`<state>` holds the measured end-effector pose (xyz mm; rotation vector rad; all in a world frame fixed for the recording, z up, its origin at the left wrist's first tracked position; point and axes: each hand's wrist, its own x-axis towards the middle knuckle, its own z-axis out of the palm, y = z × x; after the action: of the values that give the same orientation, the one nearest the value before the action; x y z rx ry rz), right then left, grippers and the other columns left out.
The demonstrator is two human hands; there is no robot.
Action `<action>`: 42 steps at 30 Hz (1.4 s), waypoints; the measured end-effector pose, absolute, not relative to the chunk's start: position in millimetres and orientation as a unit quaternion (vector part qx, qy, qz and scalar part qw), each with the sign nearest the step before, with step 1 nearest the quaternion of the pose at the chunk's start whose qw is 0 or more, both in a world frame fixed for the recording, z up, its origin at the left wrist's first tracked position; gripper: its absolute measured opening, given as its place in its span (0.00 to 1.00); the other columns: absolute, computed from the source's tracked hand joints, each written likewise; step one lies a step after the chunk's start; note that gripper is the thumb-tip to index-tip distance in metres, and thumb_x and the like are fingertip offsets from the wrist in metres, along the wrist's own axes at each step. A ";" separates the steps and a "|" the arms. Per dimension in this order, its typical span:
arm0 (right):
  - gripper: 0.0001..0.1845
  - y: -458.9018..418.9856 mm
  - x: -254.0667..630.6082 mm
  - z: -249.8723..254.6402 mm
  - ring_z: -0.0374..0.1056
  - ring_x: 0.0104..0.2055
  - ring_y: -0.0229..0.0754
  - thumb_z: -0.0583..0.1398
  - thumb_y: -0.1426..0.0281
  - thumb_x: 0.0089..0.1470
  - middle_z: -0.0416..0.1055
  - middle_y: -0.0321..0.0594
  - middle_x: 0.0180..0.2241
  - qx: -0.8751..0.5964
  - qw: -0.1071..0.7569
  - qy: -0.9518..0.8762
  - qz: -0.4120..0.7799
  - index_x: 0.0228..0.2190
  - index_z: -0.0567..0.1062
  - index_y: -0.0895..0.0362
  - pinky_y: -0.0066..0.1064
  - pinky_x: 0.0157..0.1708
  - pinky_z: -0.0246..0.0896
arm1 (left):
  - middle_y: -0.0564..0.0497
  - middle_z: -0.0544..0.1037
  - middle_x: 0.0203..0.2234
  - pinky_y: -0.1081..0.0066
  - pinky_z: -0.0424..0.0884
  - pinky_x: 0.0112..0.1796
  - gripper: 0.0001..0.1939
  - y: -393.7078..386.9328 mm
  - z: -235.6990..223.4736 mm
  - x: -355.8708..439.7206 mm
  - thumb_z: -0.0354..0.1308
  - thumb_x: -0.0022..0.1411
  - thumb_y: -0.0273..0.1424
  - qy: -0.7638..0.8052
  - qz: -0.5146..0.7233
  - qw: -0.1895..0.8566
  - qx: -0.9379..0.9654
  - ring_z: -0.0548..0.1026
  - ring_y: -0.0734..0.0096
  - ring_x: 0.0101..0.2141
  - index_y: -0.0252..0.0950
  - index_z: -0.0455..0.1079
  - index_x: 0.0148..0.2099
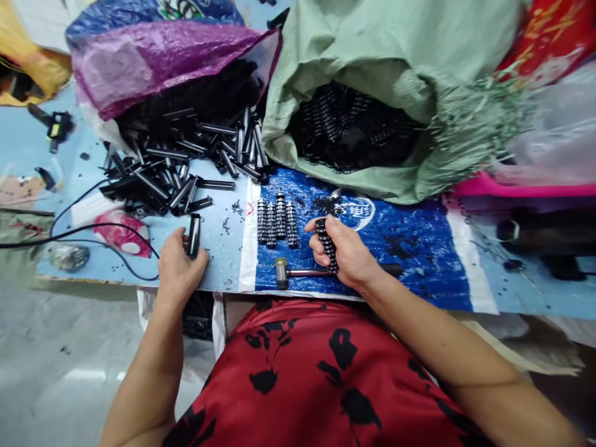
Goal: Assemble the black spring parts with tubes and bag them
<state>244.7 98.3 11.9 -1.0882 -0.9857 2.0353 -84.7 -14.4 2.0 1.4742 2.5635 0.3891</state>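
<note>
My left hand [180, 266] is at the near edge of the table, its fingers and thumb around the lower end of a glossy black tube [194, 233]. Held in my right hand [347, 251] is a black ribbed cylinder with rows of small white marks [327, 245]; my closed fingers hide part of it. Several similar cylinders [280, 217] lie side by side on the blue sheet, left of that hand. Below the right hand lies a hammer [282, 273], its handle passing behind my wrist.
A heap of black tubes [172, 161] spills from a purple bag [116, 68]. Behind my right hand, a green woven sack [354, 177] gapes open, filled with marked black pieces. Black cables [107, 226] cross the left side. Small black bits dot the blue sheet [419, 261].
</note>
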 end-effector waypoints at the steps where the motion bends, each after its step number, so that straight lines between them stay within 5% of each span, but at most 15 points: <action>1: 0.36 97.0 243.4 11.8 0.56 0.18 0.27 0.63 0.38 0.56 0.63 0.30 0.22 -0.409 0.309 -0.380 0.770 0.43 0.71 0.58 0.22 0.19 0.48 | 0.37 0.78 0.51 0.57 0.71 0.48 0.39 -13.4 5.1 -86.0 0.60 0.59 0.43 0.856 0.125 0.108 0.489 0.77 0.50 0.46 0.31 0.63 0.68; 4: 0.34 91.9 238.6 11.7 0.55 0.18 0.27 0.62 0.38 0.57 0.63 0.30 0.22 -0.402 0.304 -0.388 0.771 0.45 0.71 0.57 0.23 0.19 0.48 | 0.39 0.80 0.43 0.58 0.71 0.44 0.36 4.3 13.2 -94.0 0.59 0.61 0.50 0.866 0.094 0.149 0.467 0.78 0.50 0.41 0.32 0.68 0.64; 8: 0.33 84.8 238.3 10.8 0.56 0.18 0.28 0.63 0.41 0.58 0.63 0.30 0.23 -0.395 0.305 -0.383 0.777 0.46 0.71 0.56 0.22 0.19 0.49 | 0.42 0.78 0.32 0.59 0.69 0.41 0.15 27.9 13.6 -103.7 0.55 0.65 0.43 0.862 0.046 0.125 0.489 0.78 0.49 0.39 0.37 0.73 0.44; 10: 0.32 83.8 242.2 11.1 0.57 0.19 0.28 0.63 0.42 0.57 0.64 0.30 0.23 -0.396 0.305 -0.374 0.781 0.46 0.71 0.56 0.22 0.19 0.50 | 0.44 0.79 0.32 0.61 0.69 0.39 0.11 28.1 12.9 -97.8 0.55 0.65 0.40 0.848 0.110 0.123 0.504 0.78 0.54 0.36 0.38 0.72 0.41; 13: 0.34 87.1 245.3 13.5 0.59 0.21 0.29 0.63 0.40 0.55 0.65 0.31 0.25 -0.400 0.298 -0.339 0.798 0.45 0.69 0.56 0.22 0.20 0.56 | 0.51 0.78 0.30 0.67 0.70 0.32 0.14 20.4 16.5 -65.4 0.55 0.69 0.42 0.807 0.324 0.176 0.461 0.74 0.67 0.25 0.40 0.71 0.50; 16: 0.32 91.3 234.9 16.3 0.73 0.33 0.36 0.58 0.39 0.59 0.74 0.39 0.35 -0.401 0.313 -0.324 0.797 0.46 0.68 0.55 0.29 0.35 0.74 | 0.56 0.74 0.25 0.72 0.63 0.23 0.16 17.2 25.1 -5.5 0.62 0.66 0.45 0.716 0.479 0.328 0.388 0.66 0.75 0.20 0.41 0.73 0.48; 18: 0.30 91.1 222.2 18.0 0.76 0.47 0.40 0.54 0.41 0.63 0.76 0.45 0.46 -0.388 0.339 -0.346 0.785 0.47 0.68 0.55 0.36 0.50 0.77 | 0.55 0.77 0.27 0.73 0.67 0.26 0.20 21.4 28.4 37.9 0.74 0.53 0.42 0.658 0.509 0.415 0.368 0.69 0.75 0.23 0.39 0.74 0.44; 23: 0.38 86.7 215.4 18.3 0.69 0.65 0.45 0.51 0.41 0.66 0.67 0.51 0.64 -0.353 0.348 -0.507 0.705 0.59 0.70 0.57 0.42 0.65 0.70 | 0.52 0.81 0.32 0.70 0.74 0.37 0.16 32.9 21.0 86.6 0.74 0.53 0.41 0.623 0.498 0.446 0.406 0.75 0.70 0.32 0.37 0.78 0.39; 27: 0.64 88.8 246.3 9.0 0.42 0.80 0.55 0.67 0.35 0.47 0.43 0.53 0.75 -0.308 0.335 -0.755 0.473 0.73 0.54 0.56 0.49 0.75 0.56 | 0.51 0.81 0.34 0.69 0.75 0.35 0.20 27.6 24.0 76.3 0.75 0.52 0.44 0.616 0.481 0.510 0.359 0.75 0.69 0.32 0.36 0.78 0.40; 32: 0.56 89.5 268.4 -2.6 0.54 0.76 0.51 0.67 0.48 0.58 0.57 0.55 0.70 -0.210 0.335 -0.876 0.275 0.74 0.49 0.56 0.48 0.76 0.56 | 0.54 0.76 0.28 0.73 0.67 0.25 0.19 20.3 32.4 71.2 0.71 0.57 0.45 0.597 0.466 0.543 0.362 0.68 0.76 0.23 0.38 0.73 0.41; 36: 0.59 83.8 271.8 0.9 0.62 0.71 0.54 0.68 0.41 0.52 0.63 0.56 0.66 -0.228 0.346 -0.883 0.222 0.71 0.56 0.59 0.48 0.72 0.63 | 0.57 0.75 0.29 0.74 0.59 0.20 0.14 10.8 28.6 62.6 0.61 0.67 0.44 0.591 0.473 0.550 0.353 0.62 0.80 0.18 0.41 0.66 0.45; 42: 0.61 73.1 261.7 7.4 0.65 0.69 0.51 0.69 0.42 0.51 0.64 0.59 0.64 -0.177 0.392 -0.877 0.212 0.72 0.54 0.62 0.41 0.70 0.67 | 0.50 0.78 0.31 0.72 0.69 0.27 0.13 6.3 28.3 40.2 0.71 0.56 0.39 0.633 0.415 0.490 0.432 0.71 0.74 0.26 0.37 0.80 0.40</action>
<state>261.7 73.1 7.4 -0.4486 -2.2276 0.5389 40.2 6.3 28.3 1.0505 1.5379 1.0082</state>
